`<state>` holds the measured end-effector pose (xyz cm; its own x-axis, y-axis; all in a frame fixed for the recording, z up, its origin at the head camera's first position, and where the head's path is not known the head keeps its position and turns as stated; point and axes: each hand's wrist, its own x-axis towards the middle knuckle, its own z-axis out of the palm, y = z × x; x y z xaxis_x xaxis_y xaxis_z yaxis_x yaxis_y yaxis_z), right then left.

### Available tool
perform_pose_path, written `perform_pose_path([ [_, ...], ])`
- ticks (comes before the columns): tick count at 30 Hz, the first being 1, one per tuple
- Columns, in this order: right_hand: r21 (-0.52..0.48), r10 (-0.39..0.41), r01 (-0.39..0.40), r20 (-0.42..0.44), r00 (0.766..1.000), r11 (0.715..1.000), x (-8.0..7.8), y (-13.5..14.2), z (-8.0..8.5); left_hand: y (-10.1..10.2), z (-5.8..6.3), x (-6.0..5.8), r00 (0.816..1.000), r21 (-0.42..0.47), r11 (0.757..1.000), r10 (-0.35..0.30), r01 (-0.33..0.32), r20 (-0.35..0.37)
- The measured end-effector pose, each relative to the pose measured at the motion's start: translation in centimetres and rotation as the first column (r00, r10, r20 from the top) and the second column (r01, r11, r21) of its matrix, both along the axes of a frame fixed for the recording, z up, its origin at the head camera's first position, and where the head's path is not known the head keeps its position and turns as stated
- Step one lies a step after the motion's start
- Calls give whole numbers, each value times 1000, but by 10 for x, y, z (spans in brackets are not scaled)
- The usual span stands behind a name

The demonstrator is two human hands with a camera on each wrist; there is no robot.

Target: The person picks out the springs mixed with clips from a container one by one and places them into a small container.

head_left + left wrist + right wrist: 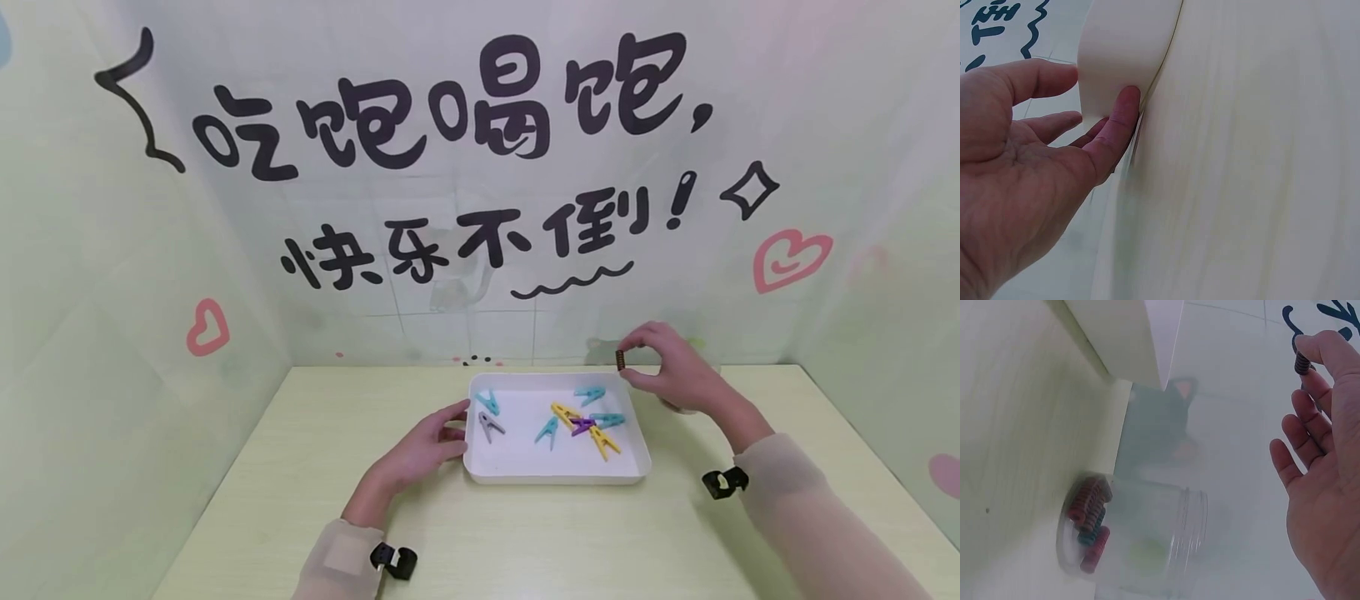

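A small dark-brown ribbed coil point(620, 360) is pinched between the thumb and index finger of my right hand point(671, 367), above the far right corner of a white tray point(558, 480). In the right wrist view the coil point(1302, 363) sits between the fingertips, the other fingers loosely spread. My left hand point(423, 446) rests at the tray's left side. Its relaxed fingers point(1124, 115) lie against the outer wall in the left wrist view. Inside the tray lie several plastic clothespins: teal point(549, 432), yellow point(602, 442), purple point(582, 427) and grey point(490, 426).
A clear jar point(1166, 519) stands on the table right of the tray, mostly hidden behind my right hand in the head view. Brown, teal and red ribbed coils point(1090, 501) lie at its bottom. A printed curtain point(480, 192) hangs behind the pale table point(300, 467).
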<state>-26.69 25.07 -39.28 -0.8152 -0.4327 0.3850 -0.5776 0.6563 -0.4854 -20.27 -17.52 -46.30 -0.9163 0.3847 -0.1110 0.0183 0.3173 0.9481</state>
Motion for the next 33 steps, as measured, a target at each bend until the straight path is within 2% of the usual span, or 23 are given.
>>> perform_pose_path([
  [4, -29, -25, 24, -52, 998, 999, 1, 12, 1, 0, 1, 0, 1000, 4, 1000, -1, 1, -6],
  [10, -58, -99, 95, -66, 993, 994, 3, 31, -1, 0, 2, 0, 1000, -1, 1000, 1, -1, -8],
  [19, -102, -166, 155, -105, 981, 983, 6, 63, -13, 0, 2, 1, 1000, -14, 1000, 4, -4, -14],
  [27, -110, -220, 213, -55, 974, 971, 5, 87, -29, 0, -1, 0, 1000, -7, 1000, 0, 0, -7],
  [33, -105, -245, 242, -15, 969, 965, 0, 93, -35, 0, -1, 0, 1000, -3, 1000, 2, -2, -4],
])
